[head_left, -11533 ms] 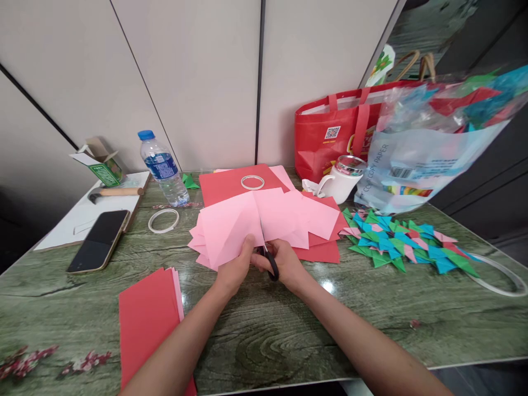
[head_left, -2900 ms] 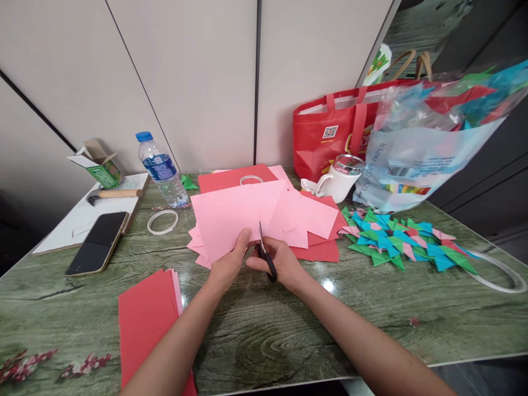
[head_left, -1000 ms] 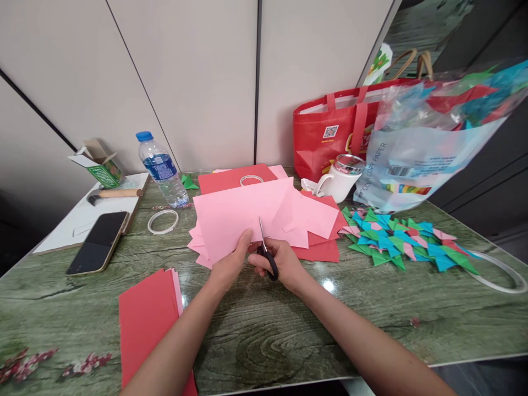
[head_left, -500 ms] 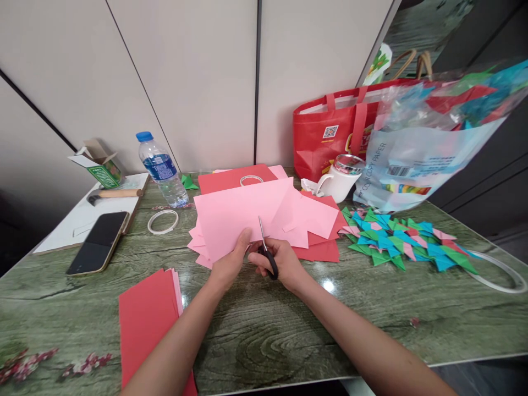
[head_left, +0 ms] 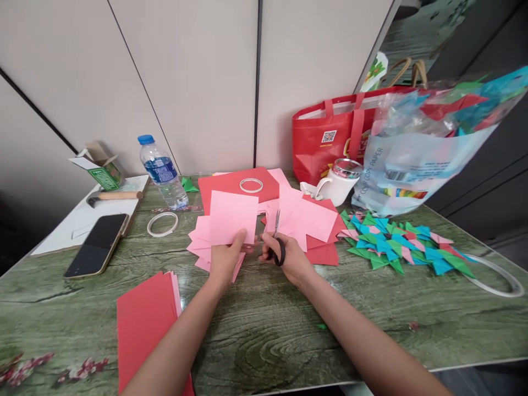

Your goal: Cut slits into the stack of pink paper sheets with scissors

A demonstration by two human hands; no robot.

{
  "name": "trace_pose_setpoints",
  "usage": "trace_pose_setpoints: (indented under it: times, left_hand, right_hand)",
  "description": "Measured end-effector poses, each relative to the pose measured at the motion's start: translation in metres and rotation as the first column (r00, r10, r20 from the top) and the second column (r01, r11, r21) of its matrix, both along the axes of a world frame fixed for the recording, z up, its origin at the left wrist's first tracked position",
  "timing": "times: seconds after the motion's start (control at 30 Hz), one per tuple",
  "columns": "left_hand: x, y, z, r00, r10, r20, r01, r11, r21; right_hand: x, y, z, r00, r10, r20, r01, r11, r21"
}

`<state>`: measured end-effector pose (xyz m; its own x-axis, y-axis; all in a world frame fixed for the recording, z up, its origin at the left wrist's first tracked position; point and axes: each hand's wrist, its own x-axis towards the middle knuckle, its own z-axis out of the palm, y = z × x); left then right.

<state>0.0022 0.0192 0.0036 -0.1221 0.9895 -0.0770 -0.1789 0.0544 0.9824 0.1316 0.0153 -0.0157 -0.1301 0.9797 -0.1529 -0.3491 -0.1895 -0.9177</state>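
Gripping scissors point(head_left: 282, 252) w/ R hand point(head_left: 295, 264), pinching pink sheet point(head_left: 234, 215) w/ L hand point(head_left: 225, 258) — prob. light, thin, quick to crease — best held softly by bottom edge.

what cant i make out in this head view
All in the head view:
Left hand: some fingers, behind the pink sheet
Red paper stack: near end, covered by left forearm, cut by bottom edge
Red bag: lower inside, hidden by its front wall
Bottle label: fine print, too small
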Motion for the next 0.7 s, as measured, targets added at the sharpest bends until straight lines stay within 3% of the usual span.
trace_pose_setpoints:
  times: [0.07, 0.17, 0.33, 0.4, 0.47, 0.57, 0.63, 0.7]
  left_hand:
    - [-0.003, 0.002, -0.002, 0.999, 0.012, -0.053, -0.012, 1.000, -0.004]
    - [-0.004, 0.002, -0.002, 0.987, -0.075, -0.144, 0.072, 0.997, -0.023]
    - [-0.001, -0.003, 0.000, 0.921, -0.277, -0.274, 0.261, 0.961, -0.094]
    - [-0.001, -0.003, 0.000, 0.904, -0.293, -0.312, 0.276, 0.956, -0.098]
    - [-0.004, 0.000, -0.001, 0.918, -0.197, -0.343, 0.203, 0.979, -0.018]
    - [-0.013, 0.007, -0.003, 0.877, 0.145, -0.458, -0.030, 0.968, 0.250]
    - [-0.021, 0.012, -0.007, 0.707, 0.325, -0.628, -0.063, 0.914, 0.402]
    - [-0.027, 0.014, -0.012, 0.530, 0.348, -0.774, -0.003, 0.913, 0.408]
  right_hand:
    - [-0.002, -0.002, 0.001, 0.998, 0.060, -0.018, -0.060, 0.998, -0.004]
    - [-0.006, -0.005, 0.003, 0.998, 0.065, -0.003, -0.065, 0.996, 0.060]
    - [-0.008, -0.005, 0.002, 0.991, -0.120, 0.056, 0.107, 0.975, 0.194]
    - [-0.007, -0.004, 0.000, 0.984, -0.166, 0.056, 0.152, 0.968, 0.200]
    - [-0.006, -0.003, 0.000, 0.970, -0.235, 0.053, 0.219, 0.952, 0.212]
    - [-0.004, -0.002, 0.002, 0.935, -0.350, 0.054, 0.324, 0.908, 0.266]
    - [-0.003, -0.003, 0.006, 0.937, -0.336, 0.100, 0.290, 0.903, 0.318]
    - [-0.004, -0.008, 0.009, 0.942, -0.278, 0.187, 0.192, 0.905, 0.379]
